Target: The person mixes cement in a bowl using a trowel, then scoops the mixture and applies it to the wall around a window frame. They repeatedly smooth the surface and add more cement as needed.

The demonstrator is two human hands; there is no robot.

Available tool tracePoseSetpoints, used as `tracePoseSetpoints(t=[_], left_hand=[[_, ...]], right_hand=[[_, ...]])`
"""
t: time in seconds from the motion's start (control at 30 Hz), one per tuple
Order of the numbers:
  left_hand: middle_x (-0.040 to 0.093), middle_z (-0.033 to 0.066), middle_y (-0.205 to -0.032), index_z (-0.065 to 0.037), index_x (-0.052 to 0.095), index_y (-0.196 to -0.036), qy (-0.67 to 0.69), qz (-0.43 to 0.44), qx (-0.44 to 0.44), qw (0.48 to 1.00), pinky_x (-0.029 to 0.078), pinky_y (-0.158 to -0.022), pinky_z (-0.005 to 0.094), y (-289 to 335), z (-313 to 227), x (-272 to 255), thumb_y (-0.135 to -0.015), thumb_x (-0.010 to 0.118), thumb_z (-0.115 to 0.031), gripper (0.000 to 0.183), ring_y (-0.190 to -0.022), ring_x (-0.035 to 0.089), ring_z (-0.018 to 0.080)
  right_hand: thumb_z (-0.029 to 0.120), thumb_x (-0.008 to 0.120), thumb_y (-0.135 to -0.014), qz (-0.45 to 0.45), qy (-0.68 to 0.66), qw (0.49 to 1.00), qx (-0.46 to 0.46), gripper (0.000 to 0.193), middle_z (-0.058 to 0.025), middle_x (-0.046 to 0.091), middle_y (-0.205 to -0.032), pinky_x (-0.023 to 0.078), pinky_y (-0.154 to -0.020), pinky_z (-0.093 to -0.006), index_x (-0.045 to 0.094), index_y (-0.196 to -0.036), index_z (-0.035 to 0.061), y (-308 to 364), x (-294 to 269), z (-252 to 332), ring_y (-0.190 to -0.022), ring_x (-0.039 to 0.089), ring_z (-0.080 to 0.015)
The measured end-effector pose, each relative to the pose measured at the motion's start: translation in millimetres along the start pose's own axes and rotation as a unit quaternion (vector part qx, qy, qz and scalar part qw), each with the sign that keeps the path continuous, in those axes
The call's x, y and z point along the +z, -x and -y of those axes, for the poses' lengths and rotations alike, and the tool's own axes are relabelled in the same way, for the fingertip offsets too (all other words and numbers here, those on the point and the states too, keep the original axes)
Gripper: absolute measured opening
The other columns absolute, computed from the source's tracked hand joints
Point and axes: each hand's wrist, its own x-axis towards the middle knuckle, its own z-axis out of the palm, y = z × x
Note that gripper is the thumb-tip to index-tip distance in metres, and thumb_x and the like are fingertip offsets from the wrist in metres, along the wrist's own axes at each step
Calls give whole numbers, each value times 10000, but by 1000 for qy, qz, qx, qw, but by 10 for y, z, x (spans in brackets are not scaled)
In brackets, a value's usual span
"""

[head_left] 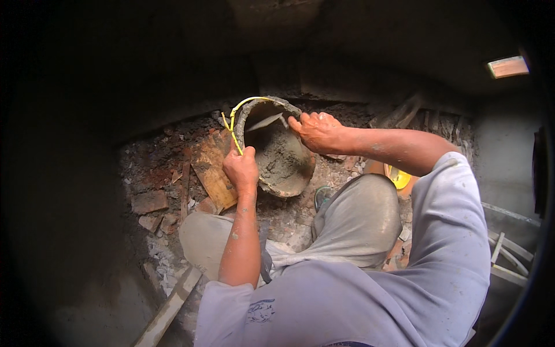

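A round, mortar-crusted bucket (305, 169) is tilted in front of me with its mouth toward me. Grey wet mortar (280, 156) coats its inside and lies in its lower part. My left hand (241, 168) is closed at the bucket's left rim, where a yellow cord handle (234, 115) runs down into the fingers. Over the right rim, my right hand (319, 132) is closed around what looks like a trowel (267, 122); its pale blade shows inside the bucket, while the grip is hidden by the fingers.
Broken bricks (150, 202) and rubble cover the ground around the bucket. A wooden board (211, 168) lies left of it, and a long timber (170, 306) slants at lower left. Beyond my right knee is a yellow round object (398, 177). Pale metal bars (509, 257) stand at far right.
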Motion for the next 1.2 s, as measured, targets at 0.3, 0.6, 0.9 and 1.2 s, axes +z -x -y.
tracePoseSetpoints(t=[0.3,0.6,0.9,1.2], left_hand=[[518,227,-1298,111,605,-806,-44,24,17,999,474,-779,385,-9,104,3,-709,572,-174,303,-958,635,350],[653,108,-835,49,639,-946,18,15,8,1000,440,-592,327,-16,181,-40,-727,561,-142,301,-598,531,141],[396,45,-489,27,483,-610,-8,-56,47,997,342,-502,353,-28,138,-26,-715,578,-131,212,-503,369,128],[382,-41,-539,-32,382,-539,36,-60,47,996,293,-489,305,25,47,10,-726,602,-125,304,-543,352,78]], right_hand=[[134,572,-803,174,-170,964,109,363,-244,646,-982,532,-706,-446,509,-1092,-76,-93,587,50,-853,659,-388],[97,602,-719,362,-494,780,128,188,-118,603,-678,460,-462,-346,610,-803,-71,44,909,-103,-563,581,-210],[83,612,-801,442,-759,455,145,93,-26,544,-604,464,-395,-273,557,-782,11,251,1262,332,-476,534,-107],[79,538,-846,404,-866,272,115,113,-32,529,-583,473,-395,-256,510,-746,33,222,1067,542,-464,529,-113]])
